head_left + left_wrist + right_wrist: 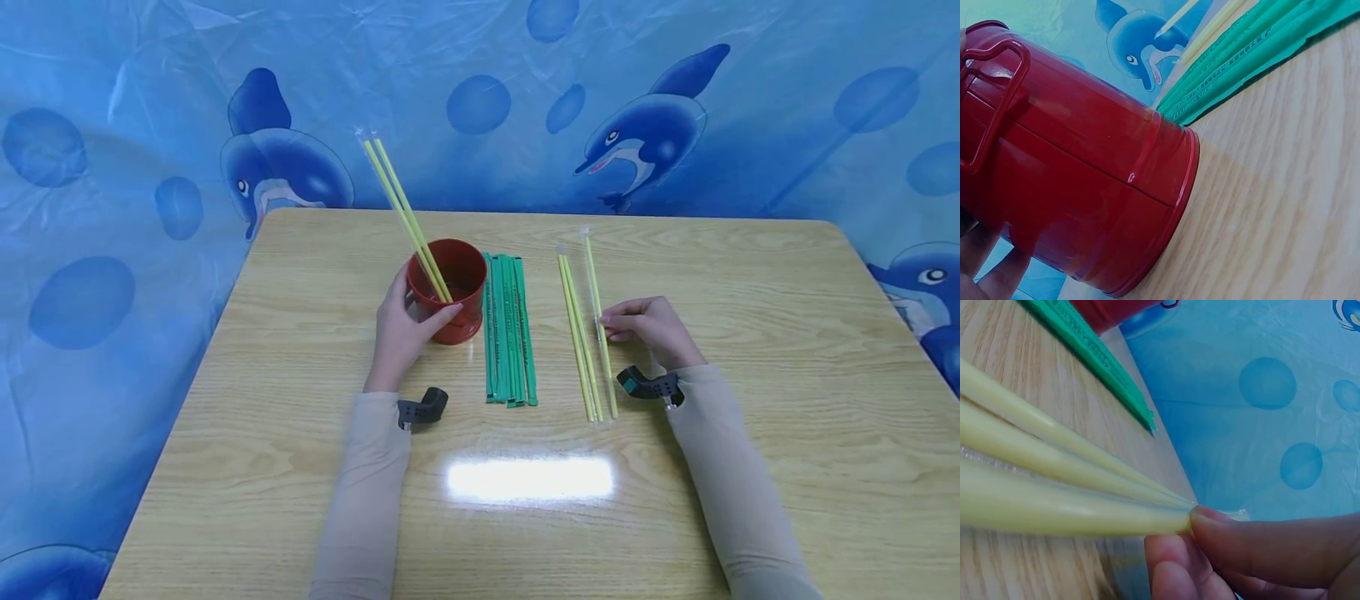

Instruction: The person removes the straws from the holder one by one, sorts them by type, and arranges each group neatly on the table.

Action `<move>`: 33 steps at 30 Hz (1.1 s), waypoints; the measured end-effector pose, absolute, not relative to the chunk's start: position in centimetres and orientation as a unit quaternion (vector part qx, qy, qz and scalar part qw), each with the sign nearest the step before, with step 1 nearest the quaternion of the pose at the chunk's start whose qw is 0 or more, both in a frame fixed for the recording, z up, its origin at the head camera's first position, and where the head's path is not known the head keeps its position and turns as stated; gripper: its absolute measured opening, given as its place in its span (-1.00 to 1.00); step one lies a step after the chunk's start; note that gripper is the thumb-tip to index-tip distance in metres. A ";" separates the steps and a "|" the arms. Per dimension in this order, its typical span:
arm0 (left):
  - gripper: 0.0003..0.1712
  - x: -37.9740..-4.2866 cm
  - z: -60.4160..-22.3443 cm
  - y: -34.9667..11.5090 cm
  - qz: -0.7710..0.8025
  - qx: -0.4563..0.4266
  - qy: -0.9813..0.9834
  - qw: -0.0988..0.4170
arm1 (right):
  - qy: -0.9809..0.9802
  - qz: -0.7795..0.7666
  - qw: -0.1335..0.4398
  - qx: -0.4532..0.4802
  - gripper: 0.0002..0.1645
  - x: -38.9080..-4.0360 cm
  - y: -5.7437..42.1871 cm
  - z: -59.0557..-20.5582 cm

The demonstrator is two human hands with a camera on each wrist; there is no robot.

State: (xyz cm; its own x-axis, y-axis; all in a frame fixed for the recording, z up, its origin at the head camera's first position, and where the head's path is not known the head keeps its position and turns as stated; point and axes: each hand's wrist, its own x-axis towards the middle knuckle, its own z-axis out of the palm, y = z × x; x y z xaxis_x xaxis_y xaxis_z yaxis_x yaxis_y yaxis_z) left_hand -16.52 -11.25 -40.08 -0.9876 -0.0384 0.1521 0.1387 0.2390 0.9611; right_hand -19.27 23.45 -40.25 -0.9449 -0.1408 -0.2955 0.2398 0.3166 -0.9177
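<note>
My left hand (400,337) grips a red cup (468,312) round its side, with the thumb at the rim. A wire handle on the cup shows in the left wrist view. Two yellow straws (405,212) in clear wrappers lean out of it toward the back left. My right hand (652,327) pinches a third wrapped yellow straw (606,367) between thumb and fingers, near its middle. Just left of that one lie two more yellow straws (577,342) on the table. In the right wrist view the pinched straw (1085,512) runs close beside them.
Several slim green paper-wrapped sticks (510,333) lie side by side between the cup and the loose straws. They sit right against the cup's right side. The wooden table (787,333) ends at a blue dolphin-print sheet (480,167) behind.
</note>
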 end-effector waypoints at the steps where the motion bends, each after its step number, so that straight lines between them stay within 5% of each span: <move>1: -0.03 -16.5 -40.1 -11.3 -0.616 -0.032 -0.784 0.072 | 0.795 -0.583 0.164 0.032 -0.62 -19.3 23.4 -40.3; 33: -0.05 -16.5 -40.1 -11.3 -0.610 -0.032 -0.789 0.068 | 0.809 -0.553 0.192 0.051 -0.64 -19.2 23.1 -40.5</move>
State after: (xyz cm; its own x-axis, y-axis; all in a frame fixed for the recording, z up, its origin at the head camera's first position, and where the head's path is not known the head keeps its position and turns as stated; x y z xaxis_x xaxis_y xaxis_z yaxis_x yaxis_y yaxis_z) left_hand -16.51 -11.33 -40.12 -0.9887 -0.0322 0.1465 0.1337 0.2527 0.9583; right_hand -19.25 23.08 -40.51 -0.9214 -0.1301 -0.3662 0.2939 0.3829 -0.8758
